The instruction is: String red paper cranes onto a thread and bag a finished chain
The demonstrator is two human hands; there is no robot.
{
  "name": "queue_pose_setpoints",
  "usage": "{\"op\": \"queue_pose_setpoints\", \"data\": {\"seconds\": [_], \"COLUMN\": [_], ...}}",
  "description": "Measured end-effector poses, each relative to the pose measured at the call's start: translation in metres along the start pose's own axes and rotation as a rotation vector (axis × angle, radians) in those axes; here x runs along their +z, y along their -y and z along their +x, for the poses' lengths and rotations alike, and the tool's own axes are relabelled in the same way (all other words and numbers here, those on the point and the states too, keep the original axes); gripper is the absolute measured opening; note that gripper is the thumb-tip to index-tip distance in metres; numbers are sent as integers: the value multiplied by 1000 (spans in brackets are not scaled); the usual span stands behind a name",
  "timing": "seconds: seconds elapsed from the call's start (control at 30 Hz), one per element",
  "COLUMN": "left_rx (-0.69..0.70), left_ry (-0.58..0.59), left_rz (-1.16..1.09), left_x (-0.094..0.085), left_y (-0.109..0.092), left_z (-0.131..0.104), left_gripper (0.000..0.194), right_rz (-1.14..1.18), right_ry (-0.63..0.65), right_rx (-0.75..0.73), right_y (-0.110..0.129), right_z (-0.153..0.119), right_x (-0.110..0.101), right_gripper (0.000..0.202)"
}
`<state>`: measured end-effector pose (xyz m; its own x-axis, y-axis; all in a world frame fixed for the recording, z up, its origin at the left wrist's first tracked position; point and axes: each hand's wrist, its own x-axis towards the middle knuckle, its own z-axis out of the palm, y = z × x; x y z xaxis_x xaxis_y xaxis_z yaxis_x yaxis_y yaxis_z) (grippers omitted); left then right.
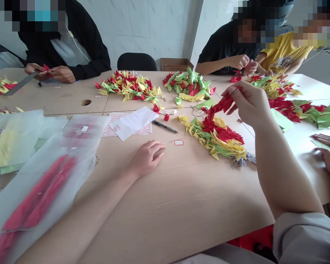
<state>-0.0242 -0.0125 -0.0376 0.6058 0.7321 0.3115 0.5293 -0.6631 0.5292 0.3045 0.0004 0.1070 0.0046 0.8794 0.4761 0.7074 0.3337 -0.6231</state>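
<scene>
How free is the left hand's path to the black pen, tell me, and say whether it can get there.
Probably yes: the left hand appears to hold nothing, the black pen lies just ahead of it, and nothing shows lying between them.

Black chair point(136, 61) behind a wood-toned table point(165, 198), pale wall tiles point(156, 22) beyond.

Free passage across the near tabletop point(187, 205); beyond it, pen point(165, 127), white paper point(139, 119) and folded-paper garland point(222, 132) as obstacles.
</scene>
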Motion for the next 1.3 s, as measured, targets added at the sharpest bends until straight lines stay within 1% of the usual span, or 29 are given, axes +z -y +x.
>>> {"op": "queue_pose_setpoints", "data": {"seconds": [0.1,0.13,0.17,0.2,0.23,0.27,0.3,0.33,0.4,0.47,0.53,0.6,0.7,0.77,0.83,0.87,0.93,1.0,1.07,1.13,1.23,1.3], "left_rx": [-36,-68,-105,-140,-163,-168,-153,-131,-159,-244,-340,-400,-435,-476,-520,-528,-520,-495,-477,-464,-466,-477], "left_ry": [-41,-51,-53,-42,-24,0,23,30,64,71,45,-11,-112,-161,-198,-223,-283,-342,-387,-427,-475,-498], "left_rz": [-109,-187,-288,-406,-532,-650,-747,-826,-915,-967,-1032,-1081,-1066,-1072,-1115,-1139,-1167,-1173,-1173,-1177,-1183,-1179], "left_x": [0,0,-1,-1,-2,-2,-1,0,2,3,3,1,-3,-4,-4,-5,-5,-7,-9,-11,-14,-17], "left_y": [2,2,0,-4,-8,-14,-20,-27,-39,-45,-45,-39,-28,-21,-17,-16,-13,-12,-11,-10,-8,-5], "left_z": [0,0,0,1,1,2,2,3,3,3,2,3,4,5,5,4,4,4,5,6,6,7], "left_gripper": [24,25,28,32,37,41,45,49,52,45,38,32,26,27,26,25,24,24,23,22,22,22], "right_rz": [209,240,244,227,199,173,144,132,118,88,39,7,-11,-58,-177,-255,-443,-567,-625,-675,-703,-660], "right_ry": [37,99,187,275,330,382,448,488,480,482,481,484,561,613,606,558,418,342,360,386,441,453], "right_rx": [-12,-7,14,26,5,-20,-33,-45,-93,-130,-169,-210,-259,-283,-279,-263,-208,-120,-55,-21,12,41], "right_y": [15,22,29,35,42,48,53,57,62,61,58,53,46,39,27,18,-2,-24,-41,-51,-54,-53], "right_z": [-12,-17,-23,-29,-35,-40,-44,-47,-50,-52,-55,-60,-65,-63,-55,-49,-35,-23,-16,-14,-15,-14], "right_x": [7,13,20,28,38,49,60,71,93,110,123,129,127,118,105,97,83,73,70,73,80,79], "right_gripper": [31,31,31,31,31,31,30,30,31,26,21,18,22,32,39,37,28,23,23,26,21,20]}}
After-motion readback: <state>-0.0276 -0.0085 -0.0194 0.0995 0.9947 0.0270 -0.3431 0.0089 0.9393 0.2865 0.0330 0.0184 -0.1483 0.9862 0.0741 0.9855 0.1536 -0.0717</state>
